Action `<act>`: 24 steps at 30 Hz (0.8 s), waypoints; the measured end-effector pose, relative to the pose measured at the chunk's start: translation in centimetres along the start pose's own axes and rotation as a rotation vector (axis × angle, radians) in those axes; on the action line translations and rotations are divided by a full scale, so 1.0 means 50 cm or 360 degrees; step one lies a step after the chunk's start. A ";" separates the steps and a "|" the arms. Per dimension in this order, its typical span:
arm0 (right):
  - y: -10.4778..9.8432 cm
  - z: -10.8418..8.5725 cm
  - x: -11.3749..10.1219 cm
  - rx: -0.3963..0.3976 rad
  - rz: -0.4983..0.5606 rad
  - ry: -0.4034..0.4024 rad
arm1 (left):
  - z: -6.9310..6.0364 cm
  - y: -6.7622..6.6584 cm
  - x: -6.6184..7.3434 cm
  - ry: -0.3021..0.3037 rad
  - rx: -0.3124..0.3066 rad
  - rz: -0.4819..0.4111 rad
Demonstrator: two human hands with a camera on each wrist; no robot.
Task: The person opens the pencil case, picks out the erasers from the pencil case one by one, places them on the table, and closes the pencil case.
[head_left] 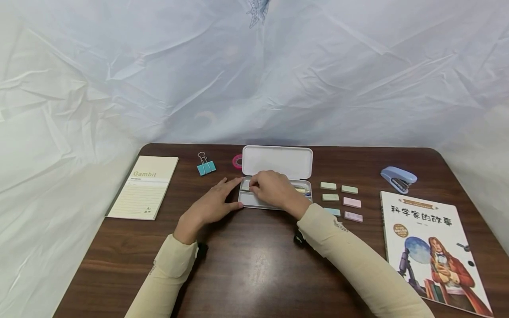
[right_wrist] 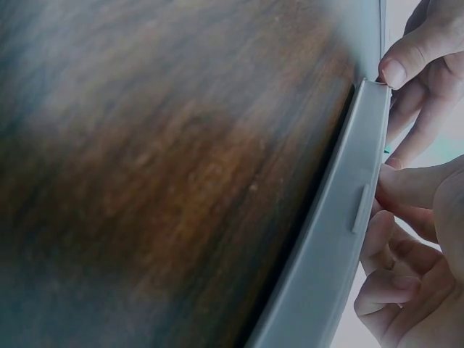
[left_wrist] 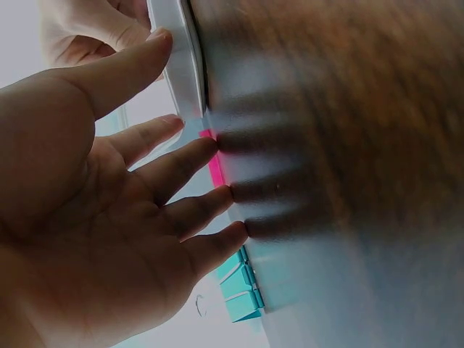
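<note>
A white pencil case point(head_left: 277, 162) lies with its lid raised at the middle of the table. My left hand point(head_left: 214, 201) steadies its left end, thumb point(left_wrist: 145, 61) at the near corner and the other fingers extended toward the far one. Inside the tray, my right hand point(head_left: 274, 187) reaches down with curled fingers, thumb and forefinger close together. A thin dark stick-like item point(head_left: 245, 190) shows beside those fingertips; whether they pinch it is hidden. Pen-like items point(head_left: 303, 191) lie at the tray's right end. In the right wrist view, the case's front wall point(right_wrist: 348, 217) blocks the fingertips' lower side.
Left of the case are a notebook point(head_left: 145, 187), a teal binder clip point(head_left: 206, 168) and a pink ring-shaped item point(head_left: 237, 161). To its right lie several small erasers point(head_left: 330, 197), a blue stapler point(head_left: 399, 177) and a picture-cover book point(head_left: 433, 251). A pale curtain point(head_left: 254, 88) hangs behind the table.
</note>
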State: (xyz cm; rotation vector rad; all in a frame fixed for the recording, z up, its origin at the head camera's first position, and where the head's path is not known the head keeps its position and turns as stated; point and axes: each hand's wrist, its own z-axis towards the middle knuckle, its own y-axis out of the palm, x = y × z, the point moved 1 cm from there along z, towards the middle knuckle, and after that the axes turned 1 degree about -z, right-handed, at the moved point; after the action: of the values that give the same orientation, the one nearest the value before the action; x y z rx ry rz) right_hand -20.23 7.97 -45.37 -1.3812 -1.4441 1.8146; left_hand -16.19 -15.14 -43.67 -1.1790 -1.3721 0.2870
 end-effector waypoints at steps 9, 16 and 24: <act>-0.001 0.000 -0.002 -0.0006 -0.0042 -0.0063 | 0.001 -0.005 0.007 -0.0028 -0.0023 -0.0048; 0.010 0.000 0.017 0.0065 -0.0026 -0.0079 | 0.014 0.009 -0.018 -0.0022 -0.0002 -0.0037; 0.012 0.001 0.023 0.0152 -0.0009 -0.0112 | 0.019 0.015 -0.033 -0.0015 0.0000 -0.0030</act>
State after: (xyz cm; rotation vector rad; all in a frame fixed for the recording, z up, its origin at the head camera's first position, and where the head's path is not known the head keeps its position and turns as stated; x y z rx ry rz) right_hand -20.61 8.63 -46.40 -1.2768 -1.3755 1.9201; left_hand -17.09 -15.63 -45.45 -1.1657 -1.3906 0.2795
